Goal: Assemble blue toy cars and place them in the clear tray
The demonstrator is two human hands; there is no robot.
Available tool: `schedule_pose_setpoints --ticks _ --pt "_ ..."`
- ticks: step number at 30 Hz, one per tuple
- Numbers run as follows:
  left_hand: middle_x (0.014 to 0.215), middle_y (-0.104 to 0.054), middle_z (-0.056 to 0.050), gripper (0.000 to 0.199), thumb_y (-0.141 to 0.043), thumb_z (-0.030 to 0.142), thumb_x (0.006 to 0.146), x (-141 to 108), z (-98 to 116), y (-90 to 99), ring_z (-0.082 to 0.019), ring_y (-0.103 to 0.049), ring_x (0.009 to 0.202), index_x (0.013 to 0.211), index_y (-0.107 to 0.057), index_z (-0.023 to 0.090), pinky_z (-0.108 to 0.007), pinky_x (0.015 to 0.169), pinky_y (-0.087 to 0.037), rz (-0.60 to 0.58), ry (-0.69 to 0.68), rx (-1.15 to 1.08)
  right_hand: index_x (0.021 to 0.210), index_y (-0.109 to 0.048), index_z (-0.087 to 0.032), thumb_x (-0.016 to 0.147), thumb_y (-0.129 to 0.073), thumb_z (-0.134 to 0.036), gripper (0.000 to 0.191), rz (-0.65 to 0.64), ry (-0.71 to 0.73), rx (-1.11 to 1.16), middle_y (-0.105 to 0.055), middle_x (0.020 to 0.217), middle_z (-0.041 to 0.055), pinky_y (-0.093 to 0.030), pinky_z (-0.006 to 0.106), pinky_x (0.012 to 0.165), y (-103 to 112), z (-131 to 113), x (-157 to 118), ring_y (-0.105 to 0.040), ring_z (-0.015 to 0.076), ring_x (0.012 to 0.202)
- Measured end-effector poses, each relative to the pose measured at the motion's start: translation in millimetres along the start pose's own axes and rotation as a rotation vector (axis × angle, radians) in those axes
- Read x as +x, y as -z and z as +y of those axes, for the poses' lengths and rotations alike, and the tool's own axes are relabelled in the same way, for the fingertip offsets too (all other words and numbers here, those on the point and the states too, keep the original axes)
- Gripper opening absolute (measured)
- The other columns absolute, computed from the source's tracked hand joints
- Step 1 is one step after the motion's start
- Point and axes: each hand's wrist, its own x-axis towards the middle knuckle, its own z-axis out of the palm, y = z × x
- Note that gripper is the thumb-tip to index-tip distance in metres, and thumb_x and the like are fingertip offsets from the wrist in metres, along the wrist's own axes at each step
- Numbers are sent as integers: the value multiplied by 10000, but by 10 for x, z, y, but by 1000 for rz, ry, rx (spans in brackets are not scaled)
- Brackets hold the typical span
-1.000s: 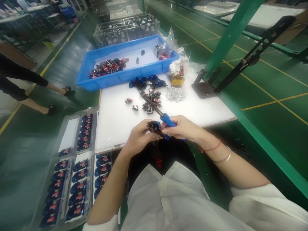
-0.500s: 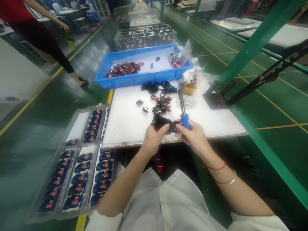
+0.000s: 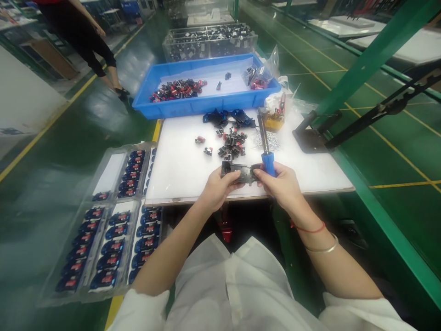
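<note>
My left hand point(image 3: 218, 187) grips the left end of a black plastic part point(image 3: 243, 173) above the front edge of the white table point(image 3: 179, 179). At the part's right end, the thumb and fingers of my right hand point(image 3: 280, 181) pinch it. The same right hand also holds a screwdriver-like tool with a blue handle point(image 3: 268, 162), its metal shaft pointing up and away. Just beyond the part lies a pile of small black and red pieces point(image 3: 233, 143). Blue car-shaped shells point(image 3: 215, 118) rest behind that pile.
A blue bin point(image 3: 206, 103) with red and black pieces stands at the table's back. Thin metal pins point(image 3: 267, 140) lie beside a yellow box point(image 3: 274, 123). A black metal stand point(image 3: 312, 140) is at right. Trays point(image 3: 107, 177) of blue cars are at left. A person point(image 3: 82, 34) stands beyond.
The black part has turned, showing more of its greyish face, and is held more level. My right hand and the tool have shifted slightly right. The person at the far left has moved.
</note>
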Motion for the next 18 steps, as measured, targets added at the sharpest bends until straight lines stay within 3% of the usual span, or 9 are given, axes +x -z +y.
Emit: schedule_pose_setpoints --ticks 5,9,18 --pt "959 -711 -56 288 -807 201 720 57 84 56 -171 -689 867 959 -655 152 -410 896 -580 -82 26 54 703 -601 -190 656 -749 -503 350 -13 -2 -19 -531 474 -24 -213 219 337 51 10 41 -340 89 364" --pt "985 -703 -54 315 -825 228 696 114 70 88 -184 -678 923 961 -678 143 -403 915 -565 -101 -39 134 723 -616 -184 644 -751 -488 342 -1 -4 -28 -527 471 -25 -208 222 343 60 1 71 -330 89 367" --pt "1008 -721 -80 381 -802 341 724 167 -22 94 -212 -689 897 1030 -687 146 -398 847 -579 -52 -186 260 713 -608 -191 679 -756 -517 360 -37 48 -49 -539 486 -18 -236 239 375 80 -15 126 -350 97 384"
